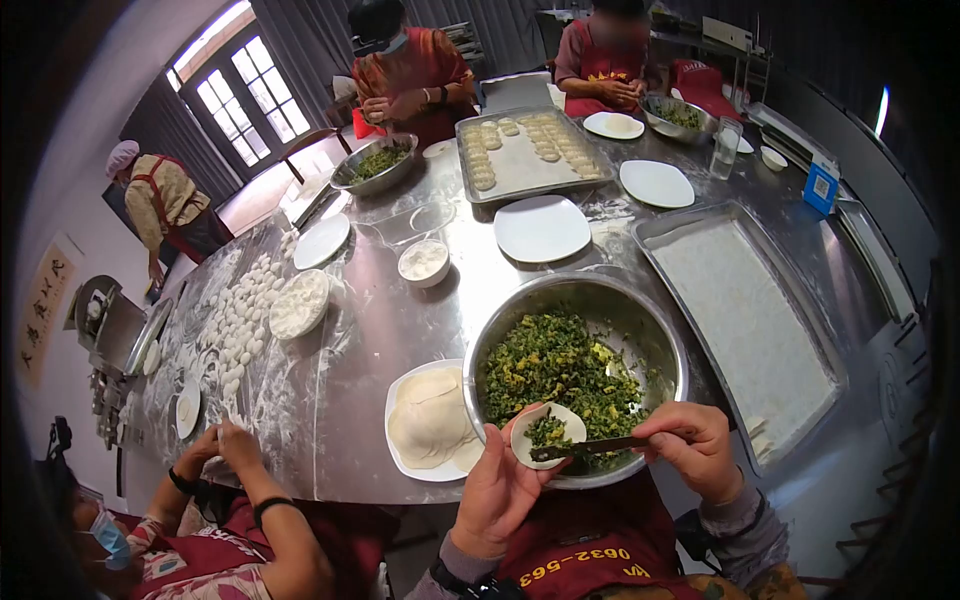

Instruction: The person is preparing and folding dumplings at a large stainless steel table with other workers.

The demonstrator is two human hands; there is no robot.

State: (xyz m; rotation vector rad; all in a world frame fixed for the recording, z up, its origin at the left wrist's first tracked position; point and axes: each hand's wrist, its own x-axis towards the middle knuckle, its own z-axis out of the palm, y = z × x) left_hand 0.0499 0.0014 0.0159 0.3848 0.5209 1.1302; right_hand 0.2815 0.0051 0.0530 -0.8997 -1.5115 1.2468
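Note:
My left hand (500,500) cups a round dumpling wrapper (572,424) over the near rim of a large steel bowl (676,365). Chopped green filling (547,432) with yellow bits lies on the wrapper. In my right hand (695,447) is the handle end of a dark, flat filling spatula (605,445). Its tip touches the wrapper at the filling. More green and yellow filling (545,360) fills much of the bowl. Left of the bowl, a stack of dough wrappers (430,422) rests on a white plate (395,455).
A paper-lined tray (740,310) lies to the right. Beyond the bowl are a white plate (542,228), a flour bowl (424,263) and a tray of shaped dumplings (520,165). Dough pieces (240,310) cover the floured left side. Co-workers (230,540) sit or stand around the table.

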